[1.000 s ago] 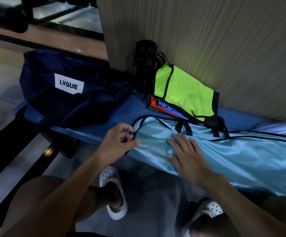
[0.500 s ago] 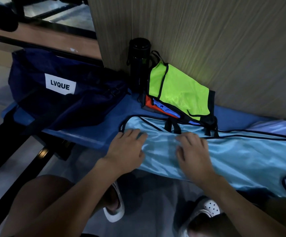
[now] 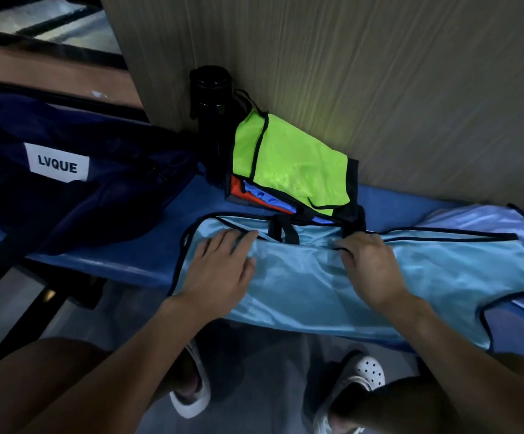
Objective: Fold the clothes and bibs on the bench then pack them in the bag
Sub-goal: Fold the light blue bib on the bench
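A bare strip of bench (image 3: 160,227) is seen between the bag (image 3: 104,195) and the folded bibs (image 3: 295,161); behind, it is closed by the bottle (image 3: 212,114) and wall (image 3: 379,73).

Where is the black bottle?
In the head view, the black bottle stands left of centre against the wall, between the navy bag and the green bib.

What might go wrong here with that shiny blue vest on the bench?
The slippery light blue satin bib hangs over the front edge of the blue padded bench, so it may slide off if the left hand and right hand lift. Black straps from the neon green folded bib stack lie across its far edge; folding could drag that stack apart.
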A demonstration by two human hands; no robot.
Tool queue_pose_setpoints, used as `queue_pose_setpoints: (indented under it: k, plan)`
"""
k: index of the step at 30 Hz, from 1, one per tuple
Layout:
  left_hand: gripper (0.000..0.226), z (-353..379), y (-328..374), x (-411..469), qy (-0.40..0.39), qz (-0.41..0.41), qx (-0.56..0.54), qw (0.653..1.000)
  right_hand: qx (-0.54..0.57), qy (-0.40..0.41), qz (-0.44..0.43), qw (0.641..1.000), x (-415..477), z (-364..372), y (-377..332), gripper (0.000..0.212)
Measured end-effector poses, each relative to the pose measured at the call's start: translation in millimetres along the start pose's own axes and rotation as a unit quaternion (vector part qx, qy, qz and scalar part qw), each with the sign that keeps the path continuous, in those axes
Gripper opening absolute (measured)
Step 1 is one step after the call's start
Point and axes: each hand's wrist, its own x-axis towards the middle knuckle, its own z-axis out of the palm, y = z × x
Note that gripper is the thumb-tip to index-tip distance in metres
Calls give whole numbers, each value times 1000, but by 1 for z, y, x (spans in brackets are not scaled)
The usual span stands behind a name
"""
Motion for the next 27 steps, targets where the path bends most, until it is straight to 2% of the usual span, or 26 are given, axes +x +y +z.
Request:
queue_pose_setpoints:
  k: [4, 8, 11, 17, 19, 22, 25, 27]
  plan:
    - [62, 2, 0, 3, -24, -21, 15, 999, 42, -12, 10, 999, 3, 1, 9, 12]
    - [62, -2, 1, 6, -37, -30, 23, 999, 20, -44, -17, 999, 9, -6, 13, 23]
    - [64, -3, 1, 7, -62, -47, 33, 996, -17, -46, -41, 998, 12, -8, 14, 20]
    - [66, 0, 1, 11, -61, -58, 77, 994, -23, 89, -39, 995, 21, -6, 11, 9]
    - [63, -1, 2, 13, -43, -63, 84, 994, -45, 108, -23, 993, 27, -4, 8, 11]
    - [59, 0, 5, 17, -10, -72, 76, 994, -46, 98, 2, 994, 27, -2, 4, 14]
    - [54, 1, 9, 17, 35, -58, 77, 995, -29, 46, 15, 998, 16, 2, -4, 32]
    - [55, 4, 8, 16, 23, -43, 73, 996, -38, 28, 1, 999, 8, 2, -7, 34]
